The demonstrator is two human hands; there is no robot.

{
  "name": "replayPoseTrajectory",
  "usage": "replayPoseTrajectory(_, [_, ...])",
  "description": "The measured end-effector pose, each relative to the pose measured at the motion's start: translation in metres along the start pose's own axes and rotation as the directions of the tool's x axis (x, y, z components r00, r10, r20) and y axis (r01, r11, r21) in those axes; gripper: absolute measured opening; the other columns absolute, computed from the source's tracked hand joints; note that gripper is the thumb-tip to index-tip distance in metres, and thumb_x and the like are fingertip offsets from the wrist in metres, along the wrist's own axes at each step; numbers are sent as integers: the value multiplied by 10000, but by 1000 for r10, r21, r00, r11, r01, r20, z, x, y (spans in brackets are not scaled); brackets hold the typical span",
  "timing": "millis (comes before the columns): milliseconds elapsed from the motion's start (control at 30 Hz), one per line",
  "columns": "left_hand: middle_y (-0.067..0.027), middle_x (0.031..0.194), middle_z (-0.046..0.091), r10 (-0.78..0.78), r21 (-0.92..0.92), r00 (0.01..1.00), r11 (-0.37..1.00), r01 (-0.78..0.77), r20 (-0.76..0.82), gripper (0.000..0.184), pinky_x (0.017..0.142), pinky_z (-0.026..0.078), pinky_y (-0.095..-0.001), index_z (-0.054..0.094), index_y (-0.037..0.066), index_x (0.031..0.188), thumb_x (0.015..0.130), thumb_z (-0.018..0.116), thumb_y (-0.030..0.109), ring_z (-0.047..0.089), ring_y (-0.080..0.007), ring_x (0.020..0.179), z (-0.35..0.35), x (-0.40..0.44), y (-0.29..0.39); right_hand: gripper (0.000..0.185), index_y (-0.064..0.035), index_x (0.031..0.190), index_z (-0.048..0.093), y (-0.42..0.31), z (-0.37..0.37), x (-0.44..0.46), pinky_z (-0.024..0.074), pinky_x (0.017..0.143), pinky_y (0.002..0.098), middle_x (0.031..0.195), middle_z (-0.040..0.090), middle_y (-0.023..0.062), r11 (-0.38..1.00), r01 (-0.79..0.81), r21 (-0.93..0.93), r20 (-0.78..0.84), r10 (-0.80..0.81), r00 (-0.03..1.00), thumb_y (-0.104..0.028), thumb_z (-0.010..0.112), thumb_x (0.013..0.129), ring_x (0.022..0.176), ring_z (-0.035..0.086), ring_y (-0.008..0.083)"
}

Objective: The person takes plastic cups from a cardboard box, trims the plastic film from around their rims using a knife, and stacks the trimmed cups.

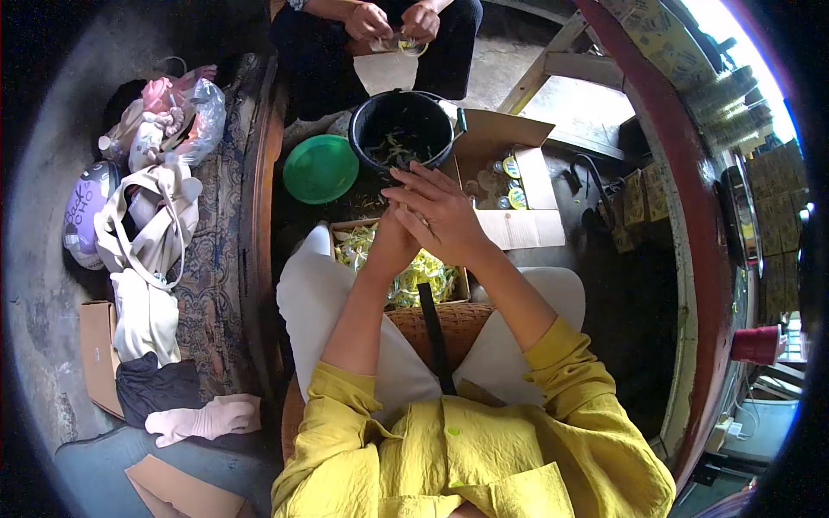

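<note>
My left hand (395, 242) and my right hand (445, 216) meet above a cardboard box (343, 225) that stands between my knees. Yellow, green and white strips (427, 276) fill this box in a loose heap. The left hand is closed, its fingers largely covered by the right; whatever it may hold is hidden. Fingers of my right hand stretch out over the left hand and touch it. Just beyond my fingertips stands a black bucket (371, 129) with small pale and greenish scraps in it.
A green plate or lid (320, 169) lies left of the bucket. To its right, an open carton (540, 173) holds several small round containers (510, 167). Opposite me, a person's hands (393, 24) hold a yellowish strip. Bags and cloths (155, 198) lie on the left bench.
</note>
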State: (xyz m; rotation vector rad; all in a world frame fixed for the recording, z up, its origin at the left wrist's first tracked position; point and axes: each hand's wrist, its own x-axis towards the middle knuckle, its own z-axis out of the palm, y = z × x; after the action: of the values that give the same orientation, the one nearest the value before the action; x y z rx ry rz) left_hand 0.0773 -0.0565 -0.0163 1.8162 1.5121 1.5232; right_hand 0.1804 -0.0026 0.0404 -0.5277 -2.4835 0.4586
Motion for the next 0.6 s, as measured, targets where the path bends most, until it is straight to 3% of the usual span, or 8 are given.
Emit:
replayPoseTrajectory(33, [-191,1090,473,42,88,999,995,-42,-2,483,829,397,-366,399,-17,1125,678,579,11,480,-333,998,-1,2,2,315,-114,1083,532,0,-5,3,259,970,424,1197,452,126,1000,1,0,14,-1,1000,-241,478,799,1144,378,316])
replayPoseTrajectory(67, [-178,1088,477,-9,-89,998,996,4,-56,467,819,406,-356,401,-12,1127,697,579,27,487,-301,995,0,5,6,339,-116,1113,513,0,-10,5,253,974,418,1209,443,126,1000,-2,2,24,2,1000,-240,482,799,1149,372,314])
replayPoseTrajectory(167, [-140,1083,484,-254,-553,958,821,141,-133,416,791,429,-323,406,2,1131,758,571,84,495,-209,988,1,15,8,433,-118,1198,436,4,-40,11,241,979,385,1238,411,142,967,-57,247,-224,114,968,-218,522,785,1158,367,309])
replayPoseTrajectory(233, [-122,1080,483,-496,-761,865,591,267,-81,380,775,439,-299,407,12,1131,802,553,134,484,-154,986,-5,16,-6,515,-101,1230,391,12,-50,7,240,978,364,1247,394,158,797,-114,593,-246,315,917,-197,577,759,1163,362,303])
replayPoseTrajectory(267, [-108,1081,487,-478,-780,875,576,245,-78,358,743,458,-315,399,28,1136,848,495,217,483,-158,993,-7,16,-11,601,-78,1234,377,18,-52,0,258,975,354,1243,390,175,780,-189,596,-182,361,915,-216,642,712,1156,369,298])
replayPoseTrajectory(367, [-71,1077,496,-635,-979,772,166,120,-14,372,711,472,-348,402,54,1130,866,439,314,490,-168,987,-2,17,-22,686,-66,1235,366,26,-42,-25,287,963,360,1233,397,175,900,-315,301,11,327,945,-259,693,664,1144,383,295])
replayPoseTrajectory(400, [-41,1075,501,-633,-983,774,128,130,20,380,683,480,-372,418,78,1112,874,387,372,492,-181,986,-3,16,-28,678,-26,1206,401,22,-34,-31,344,911,327,1199,445,126,936,-232,265,-50,254,966,-191,724,632,1093,438,205])
replayPoseTrajectory(600, [-51,1079,498,-651,-992,757,42,115,61,434,693,476,-360,415,86,1113,864,366,437,489,-191,984,-3,19,-26,572,-21,1127,486,7,-1,-37,416,835,299,1028,564,125,826,-409,387,-33,456,890,-193,732,639,928,552,184])
